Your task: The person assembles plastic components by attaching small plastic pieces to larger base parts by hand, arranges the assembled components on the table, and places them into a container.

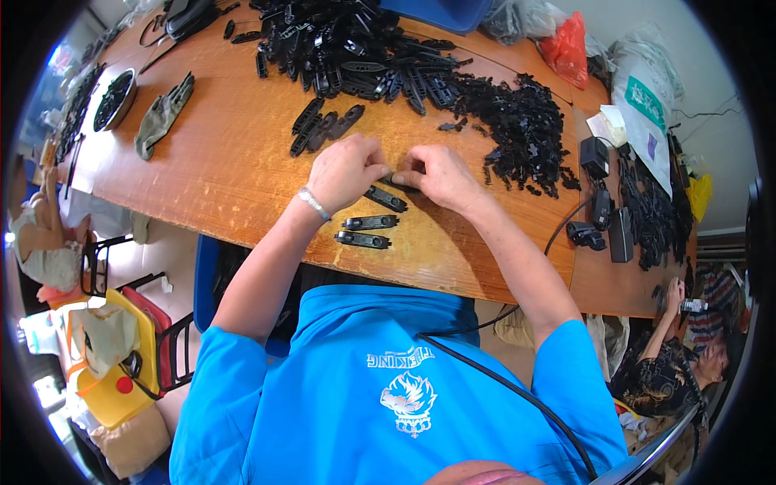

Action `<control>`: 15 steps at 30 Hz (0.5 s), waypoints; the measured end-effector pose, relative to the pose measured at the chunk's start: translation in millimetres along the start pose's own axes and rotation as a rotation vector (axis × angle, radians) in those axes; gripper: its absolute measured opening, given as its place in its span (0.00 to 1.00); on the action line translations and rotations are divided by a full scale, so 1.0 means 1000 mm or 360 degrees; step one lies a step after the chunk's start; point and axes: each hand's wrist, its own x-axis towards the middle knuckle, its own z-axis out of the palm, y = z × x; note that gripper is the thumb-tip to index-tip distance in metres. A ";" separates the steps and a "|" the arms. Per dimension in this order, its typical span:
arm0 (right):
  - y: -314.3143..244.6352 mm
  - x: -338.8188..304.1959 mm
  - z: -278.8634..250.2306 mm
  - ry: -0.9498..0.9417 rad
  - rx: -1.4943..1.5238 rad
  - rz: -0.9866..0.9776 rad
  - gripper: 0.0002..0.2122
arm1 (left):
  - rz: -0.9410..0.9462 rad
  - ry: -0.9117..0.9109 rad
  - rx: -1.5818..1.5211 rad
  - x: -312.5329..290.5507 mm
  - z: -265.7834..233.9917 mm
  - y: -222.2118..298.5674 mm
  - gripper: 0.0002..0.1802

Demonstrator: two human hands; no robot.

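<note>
Close together over the near part of the table, my left hand (346, 171) and my right hand (443, 179) both have their fingers pinched. A dark plastic piece (391, 179), mostly hidden by the fingertips, sits between them. Just below lies a long black plastic part (386, 199), slanted on the wood. Two similar black parts, an upper one (370, 221) and a lower one (362, 239), lie side by side nearer my body. Beyond my left hand several more long black parts (311, 120) rest in a small group.
A large heap of long black parts (347, 48) covers the table's far side. Right of it spreads a pile of smaller black pieces (525, 129). A grey glove (163, 117) and a bowl (129, 89) lie left. Power adapters (595, 158) and a cable stand right. Other people sit at both sides.
</note>
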 end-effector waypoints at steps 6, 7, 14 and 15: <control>0.041 0.007 -0.038 0.0889 -0.0473 -0.0218 0.07 | -0.0088 0.0584 0.0642 -0.001 -0.028 -0.006 0.15; 0.046 0.011 -0.038 0.0900 -0.0478 -0.0227 0.07 | -0.0082 0.0597 0.0643 0.003 -0.027 -0.007 0.15; 0.050 0.017 -0.032 0.0693 -0.0785 -0.0433 0.06 | -0.0116 0.0496 0.0770 0.003 -0.012 -0.007 0.12; 0.048 0.015 -0.030 0.0692 -0.0738 -0.0518 0.06 | 0.0012 0.0503 0.0758 0.003 -0.010 -0.005 0.11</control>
